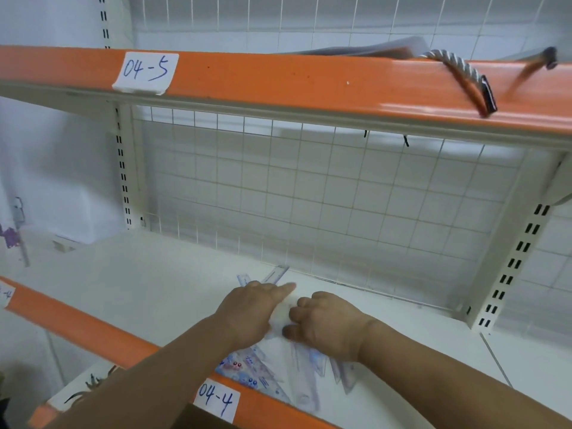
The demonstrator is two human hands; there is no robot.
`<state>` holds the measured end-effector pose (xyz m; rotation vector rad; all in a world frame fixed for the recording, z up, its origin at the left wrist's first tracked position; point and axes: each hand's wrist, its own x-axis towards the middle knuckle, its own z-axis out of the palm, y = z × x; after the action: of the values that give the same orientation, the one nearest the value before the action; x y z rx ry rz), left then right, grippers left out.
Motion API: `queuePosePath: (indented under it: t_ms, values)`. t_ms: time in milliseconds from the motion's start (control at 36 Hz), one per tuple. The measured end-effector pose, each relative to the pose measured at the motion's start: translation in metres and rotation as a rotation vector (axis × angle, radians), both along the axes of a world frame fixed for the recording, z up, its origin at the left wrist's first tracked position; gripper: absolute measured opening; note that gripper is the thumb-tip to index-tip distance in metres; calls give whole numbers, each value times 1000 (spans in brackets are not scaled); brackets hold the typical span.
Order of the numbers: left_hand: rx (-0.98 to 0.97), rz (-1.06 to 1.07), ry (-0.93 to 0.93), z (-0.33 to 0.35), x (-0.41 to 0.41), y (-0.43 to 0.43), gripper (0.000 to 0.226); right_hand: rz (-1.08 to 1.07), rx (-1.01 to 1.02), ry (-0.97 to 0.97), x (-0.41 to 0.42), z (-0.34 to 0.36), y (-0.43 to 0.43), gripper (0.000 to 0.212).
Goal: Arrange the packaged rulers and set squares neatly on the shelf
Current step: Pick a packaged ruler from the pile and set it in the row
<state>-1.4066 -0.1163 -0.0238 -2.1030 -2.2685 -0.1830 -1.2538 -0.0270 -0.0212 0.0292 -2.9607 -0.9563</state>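
A stack of clear packaged rulers and set squares (278, 370) lies on the white shelf (154, 289) labelled 04-4, reaching from the orange front edge toward the back. One ruler tip (277, 272) pokes out beyond my fingers near the wire grid. My left hand (250, 314) lies flat on the left side of the stack, fingers stretched forward. My right hand (325, 323) presses on the right side, fingers curled over the packages. The middle of the stack is hidden under both hands.
An orange beam (309, 85) labelled 04-5 carries the shelf above, with a rope-handled item (458, 75) hanging over its edge. A wire grid (325, 196) closes the back. A slotted upright (510, 264) stands at the right. Items lie on a lower shelf (89, 385).
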Motion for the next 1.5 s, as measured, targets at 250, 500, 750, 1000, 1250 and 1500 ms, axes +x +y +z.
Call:
queuePosePath:
  t_ms: [250, 500, 750, 1000, 1250, 1500]
  values:
    - [80, 77, 37, -3, 5, 2, 40, -626, -344, 146, 27, 18, 13, 45]
    - [-23, -2, 9, -5, 15, 3, 76, -754, -334, 140, 41, 14, 9, 35]
    - [123, -39, 119, -11, 26, 9, 29, -717, -420, 220, 50, 10, -2, 37]
    - [172, -11, 103, -14, 30, 10, 20, -651, -606, 322, 68, 8, -10, 43]
    - [154, -32, 99, -17, 42, 13, 16, -614, -662, 313, 87, 6, -18, 43]
    - [100, -17, 22, -22, 54, 22, 19, -717, -517, 317, 107, 1, -9, 43]
